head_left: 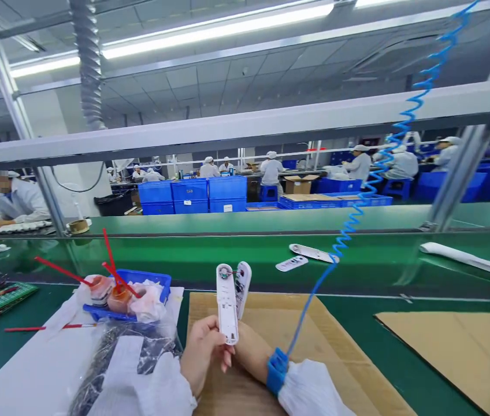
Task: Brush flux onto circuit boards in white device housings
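My left hand [205, 352] pinches the lower end of a long white plastic housing half [227, 306], held upright with its inside facing me. A small round electronic part with thin wires sits at its top. Close behind it to the right stands a second white housing half [243, 283] with a circuit board in it. My right hand [247, 346] is behind the housing halves, and its fingers are hidden. Around the right wrist is a blue wrist strap [277, 370] with a coiled blue cord [349, 228]. Both hands are over a cardboard sheet [314, 358].
On the left, a blue tray [164, 283] holds small jars with red sticks. A plastic-wrapped bundle [97, 370] lies below it. Green circuit boards [11, 296] are at far left. White housing pieces [312, 252] lie on the green belt [210, 254]. More cardboard [457, 346] lies right.
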A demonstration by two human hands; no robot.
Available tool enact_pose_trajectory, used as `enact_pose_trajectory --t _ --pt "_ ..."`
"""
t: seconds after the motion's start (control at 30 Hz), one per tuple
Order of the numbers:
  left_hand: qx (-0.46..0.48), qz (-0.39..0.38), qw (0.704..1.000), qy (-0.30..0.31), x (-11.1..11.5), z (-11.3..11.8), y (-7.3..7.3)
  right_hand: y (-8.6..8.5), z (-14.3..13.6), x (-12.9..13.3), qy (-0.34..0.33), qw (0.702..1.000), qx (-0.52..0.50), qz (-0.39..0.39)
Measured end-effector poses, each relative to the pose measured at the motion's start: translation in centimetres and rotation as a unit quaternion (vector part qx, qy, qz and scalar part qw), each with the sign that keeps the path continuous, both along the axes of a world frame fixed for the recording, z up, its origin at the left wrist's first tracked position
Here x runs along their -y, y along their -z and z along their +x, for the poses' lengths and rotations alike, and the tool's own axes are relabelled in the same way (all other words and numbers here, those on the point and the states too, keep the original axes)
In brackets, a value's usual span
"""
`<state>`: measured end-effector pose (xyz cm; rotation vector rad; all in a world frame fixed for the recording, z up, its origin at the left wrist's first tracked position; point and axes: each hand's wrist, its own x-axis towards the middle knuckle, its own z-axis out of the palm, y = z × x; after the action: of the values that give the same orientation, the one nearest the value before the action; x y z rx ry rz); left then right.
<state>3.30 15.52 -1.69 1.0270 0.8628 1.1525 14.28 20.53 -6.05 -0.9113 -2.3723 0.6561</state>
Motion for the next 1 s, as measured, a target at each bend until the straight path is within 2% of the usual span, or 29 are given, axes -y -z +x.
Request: enact_pose_trajectory --t 0.1,0.2,0.33,0.4,0.53,0.73,0.83,1.0 --pt "-0.006 0.018 1.000 -0.014 -1.5 0.0 1.5 0.5 0.4 0.3 -0.019 0.999 0.038 0.022" --pt "-0.021 0.018 0.999 -0.043 -2.4 -0.2 2.3 0.7 0.8 0.9 -0.025 0.994 0.075 0.069" --pt "-0.041 -0.010 0.997 -0.067 -2.9 -0.3 3.1 -0.1 1.9 2.0 0.017 0.978 0.127 0.166" --pt "-0.053 -0.025 0.996 -0.062 -2.9 -0.1 3.5 -1.0 2.7 2.7 0.034 0.987 0.091 0.128" --pt "-0.074 -0.030 0.996 -0.024 -2.3 0.0 4.1 -2.1 4.1 3.6 0.044 0.998 -0.036 -0.015" --pt "-0.109 -0.009 0.993 0.039 -1.6 -0.4 4.4 -1.5 4.8 3.3 0.146 0.967 -0.141 -0.156" --pt "-0.131 -0.007 0.990 0.055 -1.4 -0.6 4.0 -1.3 4.8 3.3 0.169 0.954 -0.169 -0.184" --pt "-0.177 -0.017 0.982 0.069 -1.0 -0.7 3.3 -1.4 4.6 3.5 0.167 0.955 -0.191 -0.153"
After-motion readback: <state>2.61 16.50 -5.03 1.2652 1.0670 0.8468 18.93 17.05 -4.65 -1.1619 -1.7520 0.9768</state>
